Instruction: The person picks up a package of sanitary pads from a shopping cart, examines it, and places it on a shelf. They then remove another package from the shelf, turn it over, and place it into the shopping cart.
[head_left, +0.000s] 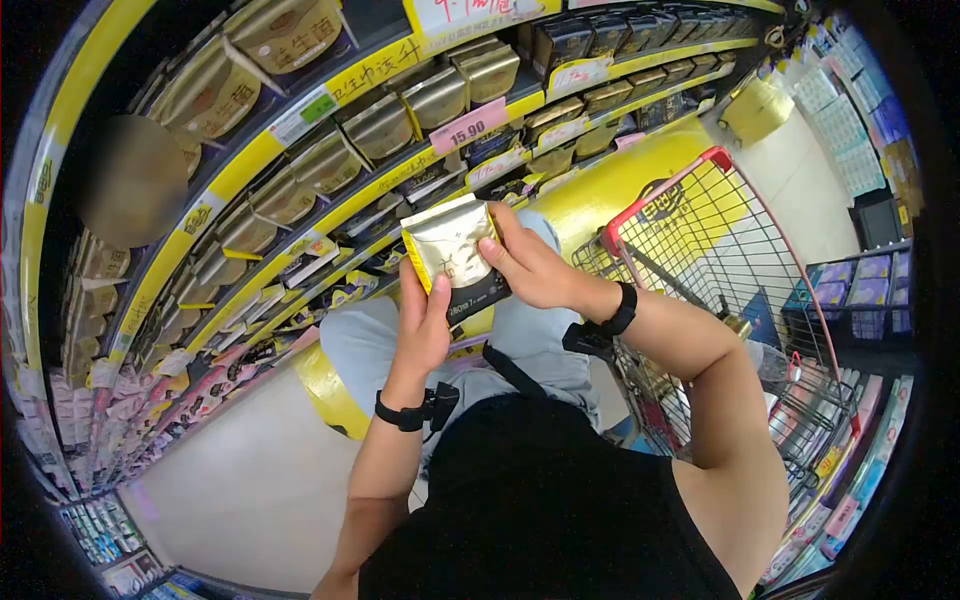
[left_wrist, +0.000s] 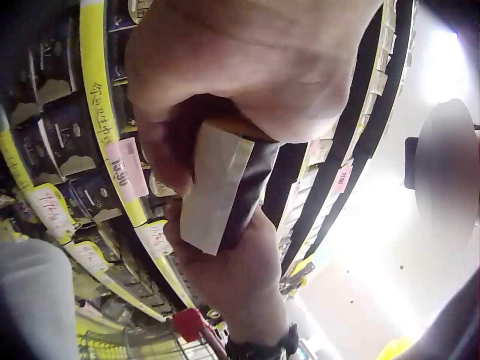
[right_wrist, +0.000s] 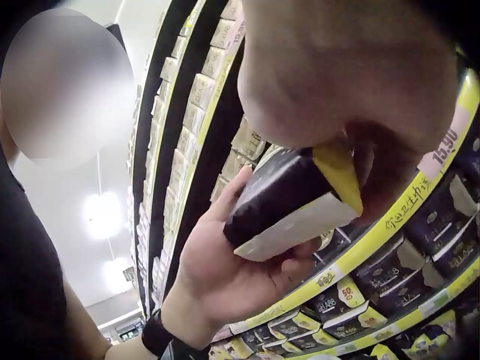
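Holding a gold-and-black packet [head_left: 447, 245] in front of the body, the person has both hands on it, the left hand [head_left: 425, 318] at its lower left side and the right hand [head_left: 536, 262] at its upper right. Each grip is closed as far as the packet allows: the right thumb lies across the gold face, the left thumb rests near the black lower band, and the other fingers probably wrap behind, though the head view hides most of them. The packet is tilted, its yellow side strip facing left, and it is held above the lap, over light trousers [head_left: 362, 345]. Black wristbands [head_left: 401, 416] circle both wrists, below a sleeveless black top [head_left: 540, 500]. Close in front rise curved-looking shelves with yellow edge strips [head_left: 375, 183], where more gold packets [head_left: 437, 95] stand in rows; a pink price tag [head_left: 468, 127] reading 15.90 hangs just beyond the held packet. Beside the right arm is a wire shopping cart [head_left: 735, 290] with red trim, some goods lying in it. Pale floor [head_left: 230, 450] spreads out at the left.
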